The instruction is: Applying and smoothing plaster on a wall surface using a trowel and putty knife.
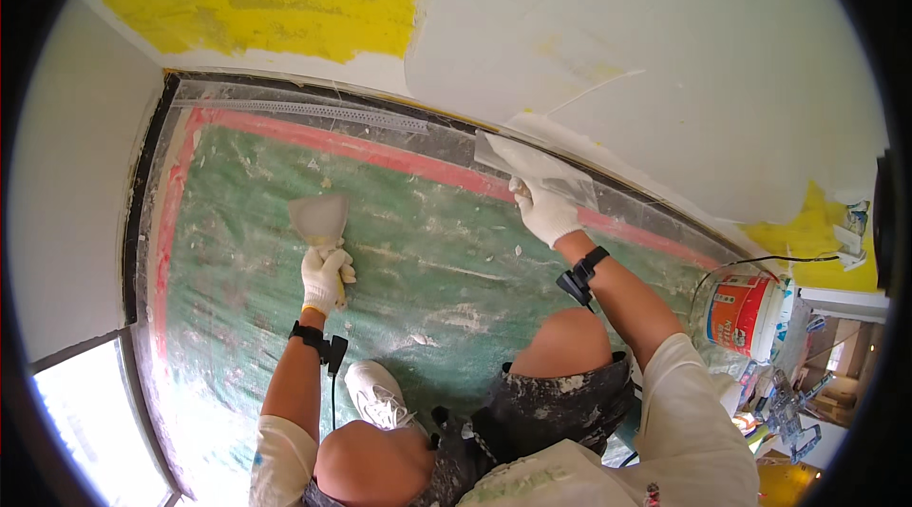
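My left hand (325,279), in a white knit glove, grips a small putty knife (318,217) with a wide, pale blade pointing away from me over the green sheet. My right hand (541,212), also gloved, is closed on a wide plastering blade (524,160) smeared with pale material, held near the base of the white wall (655,60). A ragged edge of white coating shows along the wall just above that blade.
Green protective sheeting (418,288) with pink border tape covers the floor. A perforated strip (323,112) lies along the wall. A red-and-white bucket (741,312) with a cable stands at right, beside tools (793,417). A side wall (66,203) and bright opening (95,421) are left.
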Tool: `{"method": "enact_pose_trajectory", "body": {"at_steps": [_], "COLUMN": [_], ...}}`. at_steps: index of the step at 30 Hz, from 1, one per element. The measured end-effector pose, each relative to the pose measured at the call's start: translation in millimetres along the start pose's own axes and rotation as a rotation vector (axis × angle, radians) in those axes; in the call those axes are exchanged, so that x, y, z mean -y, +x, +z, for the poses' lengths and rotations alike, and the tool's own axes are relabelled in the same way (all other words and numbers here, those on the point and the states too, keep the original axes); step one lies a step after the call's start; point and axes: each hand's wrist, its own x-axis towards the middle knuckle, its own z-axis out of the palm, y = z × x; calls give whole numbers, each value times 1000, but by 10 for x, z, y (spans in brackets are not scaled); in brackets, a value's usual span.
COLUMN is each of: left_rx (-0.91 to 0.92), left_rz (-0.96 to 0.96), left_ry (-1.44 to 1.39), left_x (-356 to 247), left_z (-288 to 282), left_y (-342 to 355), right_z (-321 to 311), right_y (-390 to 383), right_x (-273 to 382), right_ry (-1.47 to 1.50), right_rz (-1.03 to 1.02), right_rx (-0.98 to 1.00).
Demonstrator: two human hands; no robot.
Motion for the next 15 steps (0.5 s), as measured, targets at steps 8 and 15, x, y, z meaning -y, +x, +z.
{"method": "enact_pose_trajectory", "body": {"at_steps": [8,15], "left_rx": [-25,-7], "left_rz": [-12,-12], "left_ry": [22,65], "left_x": [-34,-67], "left_z": [-4,28], "left_y": [-19,13], "right_z": [-220,-1412], "right_y": [321,-131], "right_x": [-92,147], "right_ry": [9,171], "right_rz": [-95,-212], "right_rx": [28,-125]}}
